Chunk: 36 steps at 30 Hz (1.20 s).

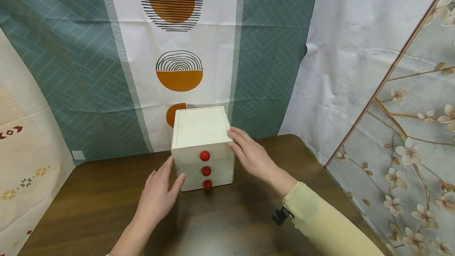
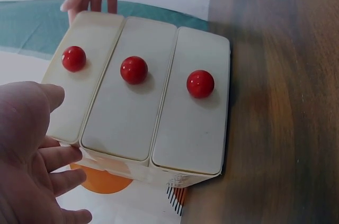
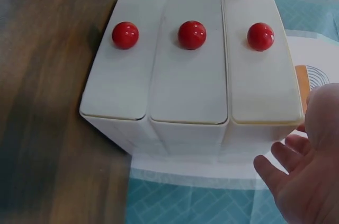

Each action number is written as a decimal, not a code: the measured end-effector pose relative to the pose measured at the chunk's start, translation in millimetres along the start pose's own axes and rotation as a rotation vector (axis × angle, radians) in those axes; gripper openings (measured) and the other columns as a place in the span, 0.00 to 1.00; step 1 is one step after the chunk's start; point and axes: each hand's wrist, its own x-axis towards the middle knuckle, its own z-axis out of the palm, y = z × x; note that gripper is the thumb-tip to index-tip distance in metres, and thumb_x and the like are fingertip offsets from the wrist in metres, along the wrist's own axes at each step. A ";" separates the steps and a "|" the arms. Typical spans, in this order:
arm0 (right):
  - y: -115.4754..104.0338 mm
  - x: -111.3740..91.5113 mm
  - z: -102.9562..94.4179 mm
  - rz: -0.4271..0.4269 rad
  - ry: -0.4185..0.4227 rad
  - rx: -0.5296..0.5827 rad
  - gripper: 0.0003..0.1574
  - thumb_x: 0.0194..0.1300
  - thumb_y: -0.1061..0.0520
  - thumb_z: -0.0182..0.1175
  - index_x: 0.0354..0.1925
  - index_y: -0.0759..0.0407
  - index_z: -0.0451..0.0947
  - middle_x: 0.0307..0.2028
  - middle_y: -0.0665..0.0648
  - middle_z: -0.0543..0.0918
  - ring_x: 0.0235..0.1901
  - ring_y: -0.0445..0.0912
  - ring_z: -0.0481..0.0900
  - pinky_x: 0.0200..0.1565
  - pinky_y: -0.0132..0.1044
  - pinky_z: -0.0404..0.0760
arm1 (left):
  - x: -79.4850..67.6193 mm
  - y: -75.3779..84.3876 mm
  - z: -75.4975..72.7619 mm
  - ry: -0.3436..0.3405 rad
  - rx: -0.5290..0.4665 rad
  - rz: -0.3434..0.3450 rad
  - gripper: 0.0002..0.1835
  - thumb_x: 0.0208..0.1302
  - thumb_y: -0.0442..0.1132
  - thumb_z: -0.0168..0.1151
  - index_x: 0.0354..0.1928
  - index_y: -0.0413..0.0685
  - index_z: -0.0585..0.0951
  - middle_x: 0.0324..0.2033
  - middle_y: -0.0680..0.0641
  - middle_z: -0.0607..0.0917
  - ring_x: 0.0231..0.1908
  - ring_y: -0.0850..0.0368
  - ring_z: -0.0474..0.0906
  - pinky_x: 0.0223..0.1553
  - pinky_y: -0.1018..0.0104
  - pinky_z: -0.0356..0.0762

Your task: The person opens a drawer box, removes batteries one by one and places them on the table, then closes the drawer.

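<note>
A cream chest of three stacked drawers (image 1: 202, 126) stands upright on the table, its front facing me. Each drawer front carries a round red knob (image 1: 204, 155), and all three drawers look pushed in. My left hand (image 1: 158, 196) is at the chest's left side, fingers extended along it and thumb held apart near the front. On the opposite side, my right hand (image 1: 254, 159) has its loosely straight fingers against the upper right edge. In the right wrist view, the right hand's fingers (image 3: 286, 155) reach beside the top drawer's end. Neither hand grips anything.
The chest rests on a dark brown wooden table (image 1: 220, 224) near its back edge. A patterned green and white cloth (image 1: 266, 50) hangs right behind it. Floral cloth (image 1: 401, 149) hangs at the right, and a pale cloth (image 1: 25, 161) at the left.
</note>
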 end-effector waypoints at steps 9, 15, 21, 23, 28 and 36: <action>1.0 21.4 -5.4 0.024 -0.051 -0.001 0.31 0.90 0.46 0.52 0.79 0.60 0.73 0.82 0.58 0.68 0.81 0.54 0.66 0.79 0.55 0.66 | 0.0 -0.5 2.6 0.008 0.008 0.004 0.44 0.81 0.47 0.67 0.87 0.40 0.56 0.81 0.35 0.68 0.78 0.32 0.67 0.78 0.26 0.50; 5.4 29.0 -7.8 0.055 -0.081 0.025 0.32 0.89 0.45 0.53 0.80 0.58 0.73 0.83 0.57 0.67 0.81 0.53 0.65 0.80 0.55 0.63 | -0.3 0.3 3.1 0.014 0.010 0.011 0.44 0.82 0.47 0.67 0.87 0.39 0.57 0.81 0.34 0.68 0.79 0.33 0.66 0.78 0.26 0.51; 10.5 31.6 -7.0 0.054 -0.088 0.057 0.33 0.89 0.43 0.54 0.81 0.54 0.72 0.83 0.53 0.67 0.82 0.52 0.65 0.80 0.55 0.64 | -1.7 1.3 -0.7 0.036 0.016 0.012 0.43 0.83 0.48 0.66 0.87 0.39 0.57 0.80 0.32 0.69 0.79 0.31 0.65 0.78 0.27 0.53; 13.5 32.1 -6.5 0.050 -0.086 0.064 0.32 0.89 0.42 0.54 0.81 0.52 0.73 0.83 0.52 0.67 0.82 0.51 0.65 0.79 0.55 0.65 | -2.6 1.8 -1.0 0.051 0.019 0.009 0.43 0.83 0.47 0.65 0.87 0.39 0.57 0.80 0.31 0.69 0.79 0.29 0.64 0.77 0.27 0.54; 20.8 31.5 -4.9 0.047 -0.070 0.070 0.31 0.88 0.41 0.54 0.79 0.48 0.75 0.81 0.48 0.69 0.81 0.49 0.66 0.78 0.56 0.67 | -5.7 3.2 -0.3 0.089 0.013 -0.004 0.41 0.83 0.47 0.65 0.86 0.39 0.59 0.79 0.29 0.69 0.77 0.26 0.64 0.75 0.24 0.57; 21.5 31.1 -2.3 0.036 -0.043 0.066 0.31 0.88 0.41 0.55 0.79 0.49 0.76 0.81 0.50 0.71 0.80 0.50 0.67 0.77 0.57 0.68 | -9.0 5.7 5.0 0.253 0.005 0.055 0.28 0.79 0.40 0.69 0.73 0.38 0.74 0.69 0.33 0.76 0.69 0.31 0.72 0.66 0.29 0.71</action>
